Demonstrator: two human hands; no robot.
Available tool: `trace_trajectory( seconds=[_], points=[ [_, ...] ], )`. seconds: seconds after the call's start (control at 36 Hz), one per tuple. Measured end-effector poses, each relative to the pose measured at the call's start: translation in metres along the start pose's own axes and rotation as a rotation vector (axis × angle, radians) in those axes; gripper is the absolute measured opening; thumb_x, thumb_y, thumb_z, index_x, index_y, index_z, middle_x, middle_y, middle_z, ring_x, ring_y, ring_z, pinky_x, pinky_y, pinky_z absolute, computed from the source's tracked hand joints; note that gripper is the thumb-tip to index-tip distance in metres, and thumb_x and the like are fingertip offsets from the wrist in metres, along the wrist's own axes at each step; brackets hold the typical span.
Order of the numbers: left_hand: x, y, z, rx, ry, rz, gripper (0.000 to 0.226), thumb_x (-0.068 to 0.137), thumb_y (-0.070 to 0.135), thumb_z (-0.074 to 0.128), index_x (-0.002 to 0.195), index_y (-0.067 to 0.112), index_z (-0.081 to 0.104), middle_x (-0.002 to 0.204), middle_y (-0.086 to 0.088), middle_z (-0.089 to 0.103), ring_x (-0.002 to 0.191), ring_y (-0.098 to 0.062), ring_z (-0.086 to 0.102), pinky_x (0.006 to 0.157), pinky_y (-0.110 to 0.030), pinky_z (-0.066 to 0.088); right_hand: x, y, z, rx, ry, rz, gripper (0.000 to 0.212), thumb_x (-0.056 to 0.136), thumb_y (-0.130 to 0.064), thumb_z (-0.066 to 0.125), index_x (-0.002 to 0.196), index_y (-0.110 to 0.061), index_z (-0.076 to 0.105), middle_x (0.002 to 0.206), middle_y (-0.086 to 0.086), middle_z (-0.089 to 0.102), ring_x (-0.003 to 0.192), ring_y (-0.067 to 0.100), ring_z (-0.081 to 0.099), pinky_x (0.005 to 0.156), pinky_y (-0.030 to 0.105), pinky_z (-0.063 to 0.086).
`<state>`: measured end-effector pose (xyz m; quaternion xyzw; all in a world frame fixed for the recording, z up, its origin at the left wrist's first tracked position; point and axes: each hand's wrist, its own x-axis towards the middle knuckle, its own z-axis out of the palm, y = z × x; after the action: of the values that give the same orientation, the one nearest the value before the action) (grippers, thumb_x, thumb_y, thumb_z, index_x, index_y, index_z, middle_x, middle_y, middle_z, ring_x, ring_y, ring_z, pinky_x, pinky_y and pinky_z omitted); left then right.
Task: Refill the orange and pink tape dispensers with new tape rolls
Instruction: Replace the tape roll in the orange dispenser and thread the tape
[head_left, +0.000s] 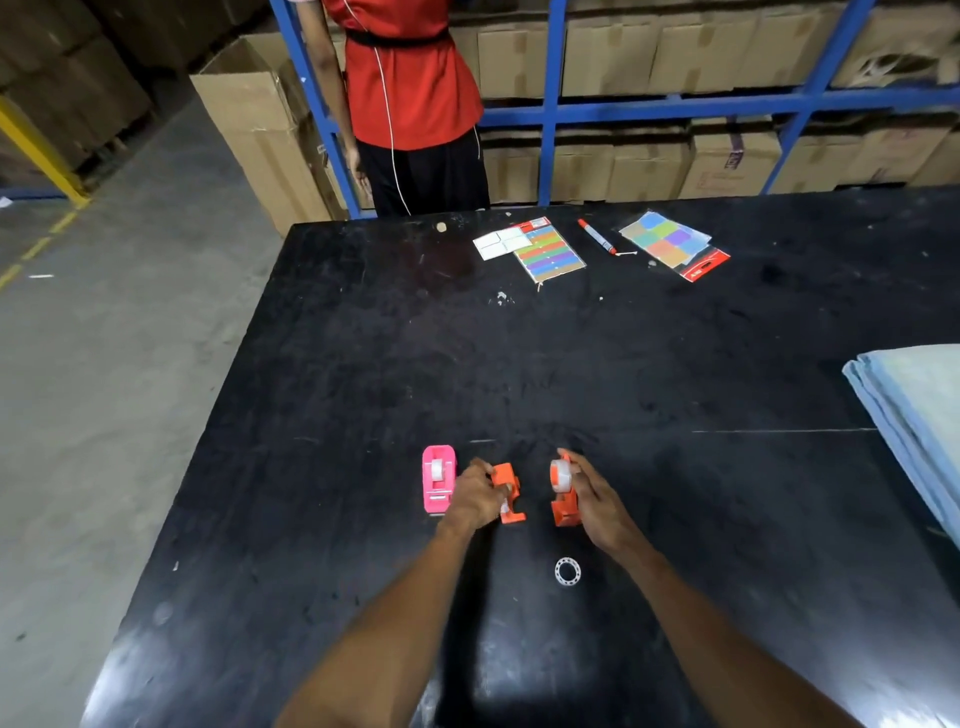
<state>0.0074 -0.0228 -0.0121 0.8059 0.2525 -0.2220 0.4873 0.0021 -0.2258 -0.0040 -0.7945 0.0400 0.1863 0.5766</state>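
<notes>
Orange dispenser parts are held apart at the lower centre of the frame, just above the black counter (675, 364). One orange half (508, 493) is pinched by the left hand (475, 496), while the other orange half (563, 506), with a clear tape roll (561, 475) seated on it, is gripped by the right hand (597, 501). The halves are kept facing each other, probably so that they can be pressed shut around the roll. The pink dispenser (439, 480) is stood just left of the left hand, a roll already visible inside (apparently refilled). An empty white core (567, 571) is left lower down, between the forearms.
</notes>
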Motion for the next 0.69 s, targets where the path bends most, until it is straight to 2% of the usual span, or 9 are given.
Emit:
trace_trajectory(
  seconds=[0.06,0.08,0.14,0.22,0.39,0.5,0.58,0.64,0.69],
  points=[
    [-0.005,0.007,0.007,0.122,0.096,0.027,0.033,0.082,0.022,0.069,0.108,0.018,0.049,0.115,-0.015,0.06,0.102,-0.03,0.063,0.095,-0.042,0.051,-0.001,-0.008,-0.001,-0.033,-0.02,-0.009,0.033,0.102,-0.049,0.033,0.131,-0.055,0.048,0.135,-0.012,0.059,0.121,0.012,0.058,0.109,0.042,0.043],
    [-0.01,0.013,0.01,0.171,0.126,0.038,0.041,0.084,0.025,0.069,0.115,0.01,0.049,0.118,-0.014,0.053,0.106,-0.031,0.059,0.098,-0.037,0.048,-0.002,-0.012,-0.001,-0.046,-0.029,-0.016,0.035,0.104,-0.046,0.032,0.135,-0.051,0.047,0.134,-0.011,0.058,0.118,0.012,0.059,0.108,0.038,0.043],
    [-0.017,0.022,0.018,0.218,0.129,0.037,0.059,0.082,0.033,0.072,0.125,0.006,0.043,0.127,-0.017,0.046,0.114,-0.035,0.055,0.101,-0.036,0.045,-0.001,-0.015,-0.002,-0.067,-0.041,-0.005,0.038,0.105,-0.043,0.029,0.14,-0.044,0.044,0.13,-0.009,0.058,0.11,0.01,0.059,0.103,0.031,0.043],
    [-0.013,0.021,0.029,0.333,0.114,0.023,0.075,0.078,0.034,0.075,0.135,0.008,0.033,0.136,-0.021,0.038,0.12,-0.042,0.052,0.105,-0.042,0.044,0.002,-0.014,-0.001,-0.061,-0.043,0.01,0.03,0.102,-0.051,0.031,0.124,-0.062,0.047,0.113,-0.007,0.066,0.094,0.016,0.068,0.093,0.044,0.055],
    [-0.013,0.018,0.031,0.338,0.14,0.01,0.059,0.082,0.016,0.063,0.132,0.012,0.033,0.129,-0.021,0.043,0.115,-0.039,0.054,0.102,-0.04,0.046,0.002,-0.029,-0.008,-0.015,-0.05,0.016,0.028,0.105,-0.038,0.036,0.114,-0.059,0.052,0.088,0.002,0.067,0.072,0.012,0.065,0.076,0.048,0.061],
    [-0.011,0.016,0.025,0.251,0.142,0.027,0.052,0.077,0.008,0.061,0.125,0.014,0.042,0.118,-0.018,0.055,0.108,-0.032,0.057,0.094,-0.031,0.046,0.004,-0.029,-0.011,-0.042,-0.079,0.039,0.026,0.103,-0.043,0.035,0.119,-0.056,0.052,0.092,0.008,0.068,0.073,0.015,0.066,0.077,0.047,0.061],
    [0.002,0.004,0.027,0.124,0.083,0.053,0.071,0.071,0.004,0.062,0.137,0.02,0.041,0.118,-0.011,0.06,0.098,-0.024,0.059,0.088,-0.026,0.05,0.003,-0.031,-0.012,-0.069,-0.08,0.044,0.028,0.103,-0.045,0.034,0.123,-0.052,0.052,0.092,0.007,0.069,0.075,0.014,0.066,0.078,0.044,0.061],
    [0.001,0.007,0.024,-0.114,-0.003,0.012,0.074,0.076,-0.007,0.059,0.139,0.026,0.04,0.108,-0.006,0.067,0.081,-0.02,0.063,0.069,-0.038,0.06,0.001,-0.035,-0.012,-0.085,-0.064,0.051,0.03,0.104,-0.042,0.034,0.129,-0.044,0.052,0.093,0.004,0.068,0.076,0.01,0.065,0.075,0.031,0.059],
    [-0.013,0.017,0.02,-0.278,-0.114,0.009,0.077,0.082,-0.017,0.057,0.139,0.032,0.04,0.098,-0.005,0.068,0.072,-0.017,0.063,0.056,-0.032,0.057,-0.002,-0.037,-0.013,-0.102,-0.053,0.044,0.032,0.105,-0.041,0.034,0.132,-0.04,0.051,0.101,0.001,0.068,0.08,0.008,0.065,0.076,0.02,0.054]
  ],
)
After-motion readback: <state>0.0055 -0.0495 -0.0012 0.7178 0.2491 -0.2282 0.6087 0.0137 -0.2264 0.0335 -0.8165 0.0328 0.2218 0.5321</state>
